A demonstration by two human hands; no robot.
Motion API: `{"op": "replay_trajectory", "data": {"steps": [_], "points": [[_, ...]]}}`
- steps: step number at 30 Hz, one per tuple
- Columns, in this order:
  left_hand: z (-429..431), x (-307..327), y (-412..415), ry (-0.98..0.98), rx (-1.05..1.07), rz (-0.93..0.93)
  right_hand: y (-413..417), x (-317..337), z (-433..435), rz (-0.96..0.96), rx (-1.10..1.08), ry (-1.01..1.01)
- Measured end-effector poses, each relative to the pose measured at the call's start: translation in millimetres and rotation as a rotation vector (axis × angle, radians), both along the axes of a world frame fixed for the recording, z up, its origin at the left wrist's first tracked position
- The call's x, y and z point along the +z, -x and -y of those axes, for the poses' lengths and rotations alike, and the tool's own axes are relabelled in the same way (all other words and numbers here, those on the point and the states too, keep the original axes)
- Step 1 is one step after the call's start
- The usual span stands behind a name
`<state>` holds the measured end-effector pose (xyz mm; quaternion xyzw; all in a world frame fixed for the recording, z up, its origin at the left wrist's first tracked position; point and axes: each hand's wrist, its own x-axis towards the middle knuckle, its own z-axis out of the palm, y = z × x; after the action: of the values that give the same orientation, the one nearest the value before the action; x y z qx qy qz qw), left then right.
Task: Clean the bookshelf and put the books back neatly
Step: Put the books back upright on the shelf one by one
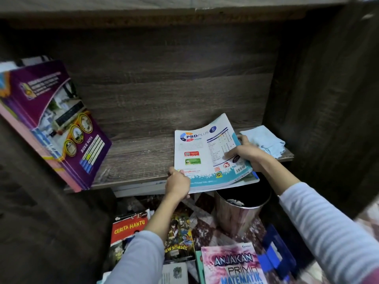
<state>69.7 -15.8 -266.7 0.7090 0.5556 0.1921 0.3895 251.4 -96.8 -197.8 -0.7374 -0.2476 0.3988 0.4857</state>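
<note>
Dark wooden bookshelf [131,160]: purple notebooks [55,124] lean at the left of its board, and a blue cloth [264,140] lies at the right. Between them a PBD Plus workbook [205,152] (others under it) overhangs the front edge, left hand [177,184] gripping its near-left corner, right hand [249,152] clamped on its right edge.

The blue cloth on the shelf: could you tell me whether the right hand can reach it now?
Probably yes: the cloth lies just beyond the right hand, nothing between them, though that hand grips the PBD Plus workbook and would need to release it.
</note>
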Motion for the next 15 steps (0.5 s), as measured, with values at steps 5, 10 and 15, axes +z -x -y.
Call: {"op": "replay_trajectory", "data": {"steps": [5,10,15], "points": [[-4,11,8,0.028,-0.058,-0.074,14,11,2,0.047,-0.043,-0.079],[-21,50,22,-0.223,-0.138,-0.520,36,30,7,0.065,-0.080,-0.266],[-20,124,18,-0.383,0.016,-0.111,78,48,7,0.241,-0.074,-0.440]]}}
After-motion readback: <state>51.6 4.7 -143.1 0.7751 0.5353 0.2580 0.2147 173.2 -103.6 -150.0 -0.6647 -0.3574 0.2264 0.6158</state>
